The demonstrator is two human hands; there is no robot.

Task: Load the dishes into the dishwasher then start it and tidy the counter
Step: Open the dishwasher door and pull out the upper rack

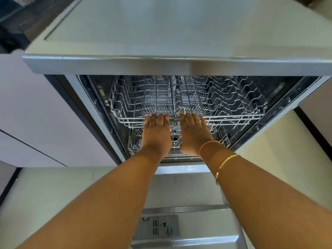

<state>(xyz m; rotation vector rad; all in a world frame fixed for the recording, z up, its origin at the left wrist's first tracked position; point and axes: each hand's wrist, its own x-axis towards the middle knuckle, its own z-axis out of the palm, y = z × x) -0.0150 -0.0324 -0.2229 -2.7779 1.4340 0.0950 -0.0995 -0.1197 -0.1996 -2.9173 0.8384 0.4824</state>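
The dishwasher stands open under the counter, its door folded down toward me. The upper wire rack holds no dishes and sits mostly inside the tub. My left hand and my right hand lie side by side, backs up, against the middle of the rack's front rail. On both, the fingers look fairly straight with their tips on the rail. Part of the lower rack shows beneath my hands, and nothing is visible in it.
The grey countertop juts out above the tub. The detergent dispenser sits in the door below my arms. White cabinet fronts flank the left side, pale floor the right. Bracelets circle my right wrist.
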